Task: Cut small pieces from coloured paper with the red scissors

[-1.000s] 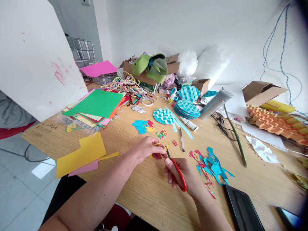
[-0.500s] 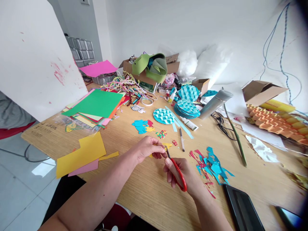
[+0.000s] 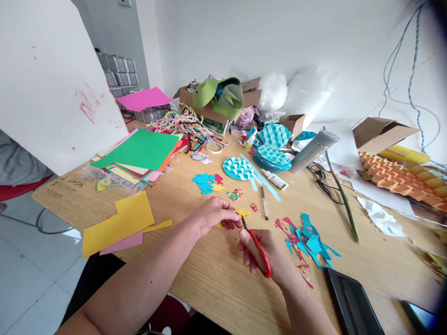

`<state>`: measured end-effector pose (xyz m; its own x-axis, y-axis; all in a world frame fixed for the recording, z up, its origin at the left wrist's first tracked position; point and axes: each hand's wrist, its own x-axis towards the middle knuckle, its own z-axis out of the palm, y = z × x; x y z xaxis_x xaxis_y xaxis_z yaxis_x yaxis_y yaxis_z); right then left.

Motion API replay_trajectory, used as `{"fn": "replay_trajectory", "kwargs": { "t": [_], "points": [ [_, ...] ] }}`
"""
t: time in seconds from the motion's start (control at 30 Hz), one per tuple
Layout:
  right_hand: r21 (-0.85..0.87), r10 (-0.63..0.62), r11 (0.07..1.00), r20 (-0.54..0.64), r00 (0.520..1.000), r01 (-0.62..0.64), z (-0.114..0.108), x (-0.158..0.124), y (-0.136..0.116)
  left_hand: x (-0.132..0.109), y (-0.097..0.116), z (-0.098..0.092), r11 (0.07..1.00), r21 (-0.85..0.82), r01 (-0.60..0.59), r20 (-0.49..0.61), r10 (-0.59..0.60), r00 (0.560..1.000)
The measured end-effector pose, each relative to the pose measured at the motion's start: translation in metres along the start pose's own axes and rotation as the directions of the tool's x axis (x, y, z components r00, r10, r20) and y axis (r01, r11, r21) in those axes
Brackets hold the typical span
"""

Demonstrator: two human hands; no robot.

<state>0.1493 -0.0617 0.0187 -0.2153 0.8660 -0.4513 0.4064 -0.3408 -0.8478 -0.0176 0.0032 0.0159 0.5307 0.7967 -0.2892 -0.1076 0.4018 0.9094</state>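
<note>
My left hand (image 3: 220, 215) pinches a small piece of yellow paper (image 3: 243, 212) above the middle of the desk. Red-handled scissors (image 3: 260, 256) are gripped in my right hand (image 3: 260, 249), their blades up against the yellow paper by my left fingertips. In the head view the blades look nearly closed. Just beyond my hands lie blue paper fish shapes (image 3: 204, 183), with a red cutout (image 3: 218, 178) and a yellow one beside them. A heap of tiny coloured bits (image 3: 234, 194) and a small red scrap (image 3: 253, 207) are close by.
Blue and red offcuts (image 3: 309, 239) lie right of my hands, near a black tablet-like device (image 3: 352, 302). A pen (image 3: 264, 203) and glue tube (image 3: 275, 179) lie ahead. Yellow sheets (image 3: 120, 223) and a green sheet (image 3: 143, 149) are left. A silver flask (image 3: 314, 150) stands behind.
The scissor blades have drawn closer together, and the yellow paper at my left fingertips has shifted slightly. Both hands stay in almost the same place.
</note>
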Motion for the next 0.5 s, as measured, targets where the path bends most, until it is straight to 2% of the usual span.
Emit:
{"fn": "replay_trajectory", "kwargs": {
  "t": [0.5],
  "points": [
    [0.01, -0.018, 1.0, -0.004, 1.0, 0.018, 0.0011, 0.0021, -0.001, 0.0016, -0.002, 0.0005, 1.0, 0.018, 0.007, 0.002, -0.007, 1.0]
  ]
}}
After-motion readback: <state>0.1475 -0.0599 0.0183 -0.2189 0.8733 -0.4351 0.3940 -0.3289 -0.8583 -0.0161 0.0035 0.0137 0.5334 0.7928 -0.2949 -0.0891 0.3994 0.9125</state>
